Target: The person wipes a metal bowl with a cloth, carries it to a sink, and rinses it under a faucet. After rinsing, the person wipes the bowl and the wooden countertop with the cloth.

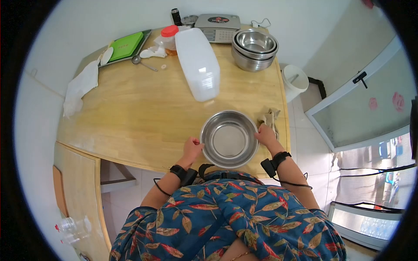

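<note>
A shiny stainless steel bowl (229,138) sits at the front edge of the wooden table, close to my body, with nothing visible inside. My left hand (193,148) is closed at the bowl's left rim, fingers curled against it. On the opposite side, my right hand (265,134) pinches the right rim. Just beyond my right hand lies a crumpled beige cloth (272,117). A large whitish plastic jug (198,65) with a red cap lies on its side farther back.
Nested steel bowls (254,54) stand at the table's back right, beside a digital scale (217,28). A measuring spoon (143,62), a green board (125,46) and a white cloth (82,87) lie toward the back left. A white bucket (294,81) stands right of the table (126,113).
</note>
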`<state>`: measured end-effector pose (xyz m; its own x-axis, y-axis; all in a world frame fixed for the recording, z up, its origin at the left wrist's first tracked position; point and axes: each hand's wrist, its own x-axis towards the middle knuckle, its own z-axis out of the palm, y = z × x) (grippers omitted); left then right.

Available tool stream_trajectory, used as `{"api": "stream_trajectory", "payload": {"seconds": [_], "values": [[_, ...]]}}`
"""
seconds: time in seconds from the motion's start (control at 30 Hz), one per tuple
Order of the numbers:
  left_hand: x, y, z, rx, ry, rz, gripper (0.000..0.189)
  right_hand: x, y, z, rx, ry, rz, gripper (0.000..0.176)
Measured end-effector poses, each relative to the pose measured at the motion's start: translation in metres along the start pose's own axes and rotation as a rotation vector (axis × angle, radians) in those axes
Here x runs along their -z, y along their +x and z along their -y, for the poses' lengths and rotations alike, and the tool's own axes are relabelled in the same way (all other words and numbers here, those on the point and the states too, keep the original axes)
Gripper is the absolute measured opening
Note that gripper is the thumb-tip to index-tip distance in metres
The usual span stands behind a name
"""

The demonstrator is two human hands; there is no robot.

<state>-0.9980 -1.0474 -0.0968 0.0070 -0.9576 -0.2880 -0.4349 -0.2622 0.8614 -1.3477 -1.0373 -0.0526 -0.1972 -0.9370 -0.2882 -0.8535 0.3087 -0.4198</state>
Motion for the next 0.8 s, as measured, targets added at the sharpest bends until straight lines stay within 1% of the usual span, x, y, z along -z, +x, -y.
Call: {"api": "stream_trajectory", "payload": {"seconds": [0.07, 0.13, 0.17, 0.23, 0.27, 0.33, 0.37, 0.47, 0.57, 0.7, 0.8], "values": [[0.001, 0.004, 0.006, 0.092, -0.087, 0.069, 0.025, 0.005, -0.001, 0.009, -0.008, -0.02, 0.011, 0.032], [-0.001, 0.003, 0.014, 0.118, -0.141, 0.078, 0.022, 0.004, 0.002, 0.009, -0.002, -0.043, -0.004, 0.034], [-0.002, 0.004, 0.017, 0.129, -0.17, 0.081, 0.02, 0.001, 0.004, 0.007, 0.022, -0.04, -0.046, 0.03], [0.001, 0.0, 0.012, 0.17, -0.159, 0.164, 0.019, -0.008, 0.007, -0.002, 0.066, -0.033, -0.129, 0.022], [0.003, -0.002, 0.009, 0.192, -0.154, 0.206, 0.019, -0.012, 0.008, -0.008, 0.041, -0.032, -0.115, 0.021], [-0.003, -0.006, 0.005, 0.116, -0.191, 0.102, 0.018, -0.018, 0.011, -0.015, -0.009, -0.032, -0.082, 0.021], [-0.006, -0.008, 0.004, 0.084, -0.206, 0.05, 0.018, -0.023, 0.013, -0.02, 0.014, -0.014, -0.102, 0.02], [-0.004, -0.01, -0.011, 0.073, -0.153, 0.003, 0.015, -0.037, 0.017, -0.033, 0.071, 0.065, -0.136, 0.018], [-0.006, -0.013, -0.024, 0.005, -0.028, -0.095, 0.017, -0.03, 0.012, -0.026, 0.044, 0.157, -0.132, 0.018], [-0.005, -0.01, -0.023, 0.044, 0.005, -0.095, 0.018, -0.031, 0.014, -0.025, 0.07, 0.166, -0.169, 0.02], [-0.003, -0.008, -0.021, 0.054, 0.022, -0.055, 0.019, -0.024, 0.012, -0.025, 0.08, 0.154, -0.088, 0.022]]}}
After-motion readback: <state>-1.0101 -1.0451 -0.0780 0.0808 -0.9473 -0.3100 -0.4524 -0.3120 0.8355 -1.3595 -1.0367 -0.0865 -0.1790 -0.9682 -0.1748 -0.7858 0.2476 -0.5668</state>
